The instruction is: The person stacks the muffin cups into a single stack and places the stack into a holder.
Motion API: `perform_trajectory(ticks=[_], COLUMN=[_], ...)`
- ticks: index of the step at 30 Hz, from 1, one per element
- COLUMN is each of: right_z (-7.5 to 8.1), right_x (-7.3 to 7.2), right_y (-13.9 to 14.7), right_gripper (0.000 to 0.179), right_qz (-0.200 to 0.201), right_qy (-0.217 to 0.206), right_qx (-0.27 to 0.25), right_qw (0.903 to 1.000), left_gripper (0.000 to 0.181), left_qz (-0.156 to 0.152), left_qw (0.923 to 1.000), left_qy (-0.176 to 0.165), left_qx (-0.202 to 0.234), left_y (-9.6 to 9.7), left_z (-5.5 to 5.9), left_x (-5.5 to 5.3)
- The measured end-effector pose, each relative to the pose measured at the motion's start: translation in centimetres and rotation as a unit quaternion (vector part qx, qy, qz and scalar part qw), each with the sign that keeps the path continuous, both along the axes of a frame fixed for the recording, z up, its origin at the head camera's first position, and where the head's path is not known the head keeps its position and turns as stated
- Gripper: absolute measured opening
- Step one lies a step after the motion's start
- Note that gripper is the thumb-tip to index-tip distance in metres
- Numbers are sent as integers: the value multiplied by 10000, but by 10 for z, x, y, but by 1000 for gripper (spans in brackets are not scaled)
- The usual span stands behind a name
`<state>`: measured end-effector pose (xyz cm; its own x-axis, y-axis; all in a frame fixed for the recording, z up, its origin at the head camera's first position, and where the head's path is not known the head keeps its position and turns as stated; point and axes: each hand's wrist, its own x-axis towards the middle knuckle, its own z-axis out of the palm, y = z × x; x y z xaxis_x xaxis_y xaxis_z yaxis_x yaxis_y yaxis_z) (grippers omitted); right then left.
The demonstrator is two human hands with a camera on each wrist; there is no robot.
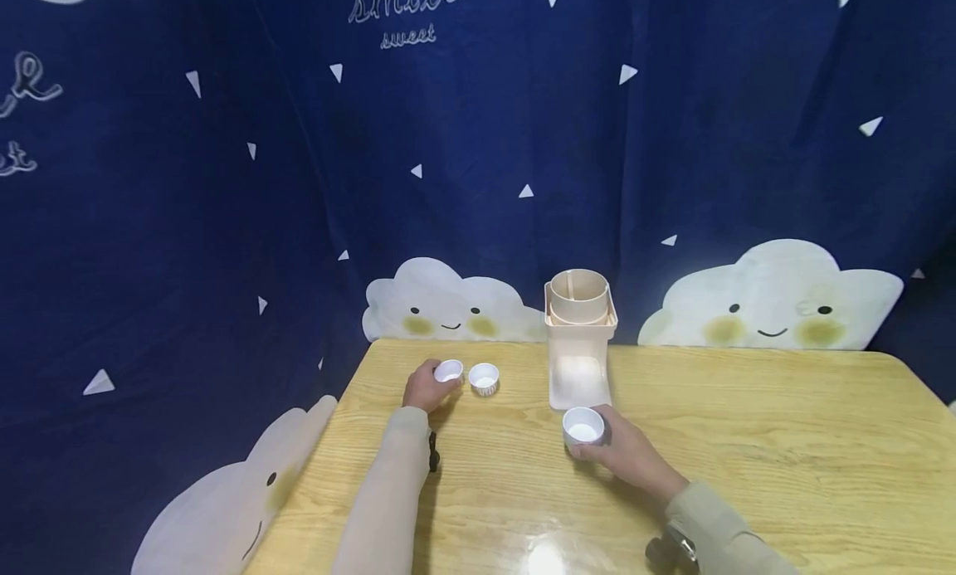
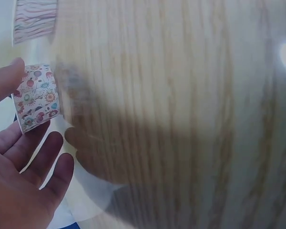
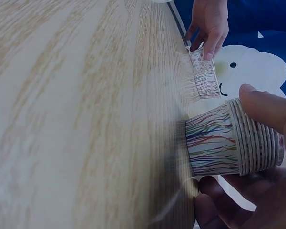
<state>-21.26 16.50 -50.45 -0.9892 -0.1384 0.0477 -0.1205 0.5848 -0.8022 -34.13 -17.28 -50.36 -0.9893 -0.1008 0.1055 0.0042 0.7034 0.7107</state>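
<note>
My left hand holds a paper cup printed with small flowers and fruits, at the table's far left. In the left wrist view the thumb is on one side of this cup and the fingers on the other. Just right of it stands a second paper cup with wavy coloured lines. My right hand grips a stack of nested paper cups, thumb and fingers around the stacked rims. The right wrist view shows coloured streaks on the stack's outermost cup, its base close to the tabletop.
A beige stand with a round tube on top is at the back of the wooden table, just beyond the right hand. A dark blue curtain with clouds and triangles hangs behind the table and along its left side.
</note>
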Motion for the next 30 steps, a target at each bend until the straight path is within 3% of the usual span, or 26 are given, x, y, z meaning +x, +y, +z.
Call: perform_trajectory(ticks=[7, 19, 24, 30], right_z=[-1, -2, -3, -2], right_x=[-1, 0, -1, -1], right_y=[0, -1, -1, 0], right_gripper=[62, 62, 61, 62], right_qz=[19, -30, -38, -42], right_qy=[-20, -92, -118, -67], right_qx=[-16, 29, 23, 37], right_qw=[10000, 9999, 9999, 10000], left_gripper=[60, 60, 63, 61], left_qz=[242, 355, 233, -103], left_qw=[9995, 9986, 9988, 9983], left_qy=[50, 166, 216, 535], left_qx=[221, 343, 377, 226], left_y=[-6, -5, 4, 21], left_z=[7, 27, 38, 53], left_x=[-1, -2, -3, -1])
